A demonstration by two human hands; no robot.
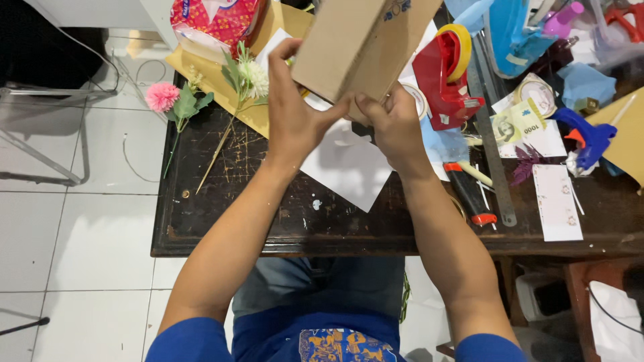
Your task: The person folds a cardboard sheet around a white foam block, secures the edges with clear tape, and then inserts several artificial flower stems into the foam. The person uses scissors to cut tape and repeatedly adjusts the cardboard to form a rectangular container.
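Gripping a brown cardboard box (362, 43) from below, both hands hold it tilted in the air above the dark, scratched counter (221, 221). The left hand (292, 117) wraps its fingers up along the box's left edge, thumb pressed against the lower corner; the right hand (396, 131) pinches the bottom edge just beside it, the two hands nearly touching.

Under the hands lies a white sheet of paper (349, 171). Left of the left hand, a white artificial flower (251, 77) on a long stem rests across a tan envelope (208, 74), and a pink flower (163, 96) lies near the counter's left edge. Above them sits a red patterned packet (215, 20).

Right of the box stands a red tape dispenser (446, 77) with a yellow roll. Farther right are a metal ruler (493, 147), a black tube with a red cap (469, 194), a blue glue gun (587, 137), a banknote (520, 121) and a white card (557, 201) near the front edge.
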